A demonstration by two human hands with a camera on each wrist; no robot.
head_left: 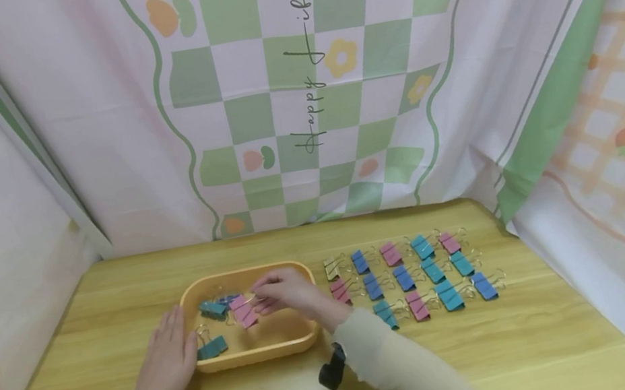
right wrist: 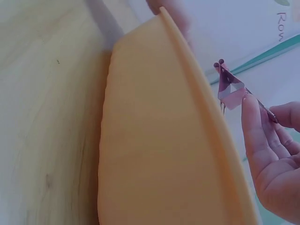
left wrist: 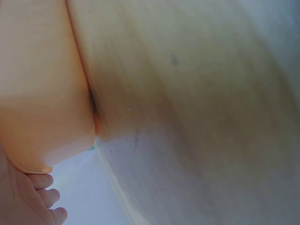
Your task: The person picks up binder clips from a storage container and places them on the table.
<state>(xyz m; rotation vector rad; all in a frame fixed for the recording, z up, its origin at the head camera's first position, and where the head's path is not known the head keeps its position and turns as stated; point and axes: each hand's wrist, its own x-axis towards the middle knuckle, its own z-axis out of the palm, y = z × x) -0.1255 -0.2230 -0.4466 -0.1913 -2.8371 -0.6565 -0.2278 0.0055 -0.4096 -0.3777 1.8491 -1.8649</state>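
Observation:
A pink binder clip point(head_left: 243, 310) is pinched by a wire handle between the thumb and fingers of my right hand point(head_left: 288, 293), over the orange tray point(head_left: 258, 353). The right wrist view shows this pink clip point(right wrist: 231, 93) above the tray's rim, its wire handle at the fingertips. My left hand point(head_left: 167, 356) rests against the tray's left end with its fingers extended along the outside. Inside the tray, a teal binder clip point(head_left: 212, 348) lies near the front left corner. Farther back are another teal clip point(head_left: 212, 310) and a blue one, partly behind the pink clip.
Right of the tray, binder clips stand in three rows on the wooden table point(head_left: 531, 337), among them a pale green clip point(head_left: 331, 269), a blue clip point(head_left: 484, 286) and a teal clip point(head_left: 449, 296). A patterned curtain point(head_left: 296, 88) hangs behind the table.

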